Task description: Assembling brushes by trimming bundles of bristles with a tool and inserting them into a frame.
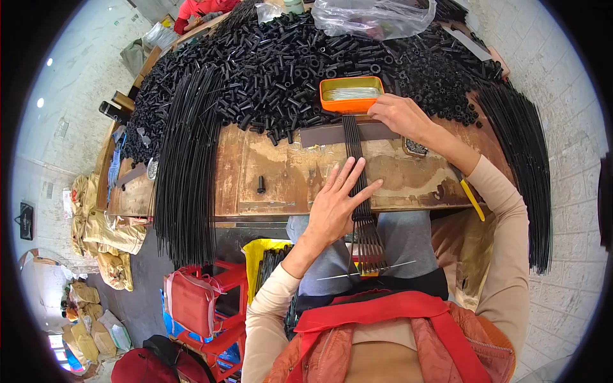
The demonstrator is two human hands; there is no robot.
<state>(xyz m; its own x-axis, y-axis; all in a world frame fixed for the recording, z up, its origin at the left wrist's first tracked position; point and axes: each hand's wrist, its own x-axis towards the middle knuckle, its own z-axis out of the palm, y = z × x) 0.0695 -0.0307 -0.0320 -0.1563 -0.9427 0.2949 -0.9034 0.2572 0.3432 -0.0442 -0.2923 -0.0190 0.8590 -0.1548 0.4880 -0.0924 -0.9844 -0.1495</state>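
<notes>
A flat row of thin black rods, like umbrella ribs, runs from beside the orange tin over the table's near edge to my lap. My left hand lies over the row with its fingers stretched out, pressing on it. At the lap end the rods fan out, and a thin pale wire crosses them. My right hand is at the near right corner of the orange tin, its fingertips pinched together; what they hold, if anything, is too small to tell. Thin silvery wires lie inside the tin.
A large heap of short black tubes covers the far table, with a clear plastic bag behind. Bundles of black rods hang over the edge at left and right. Yellow-handled pliers and a small parts dish lie right.
</notes>
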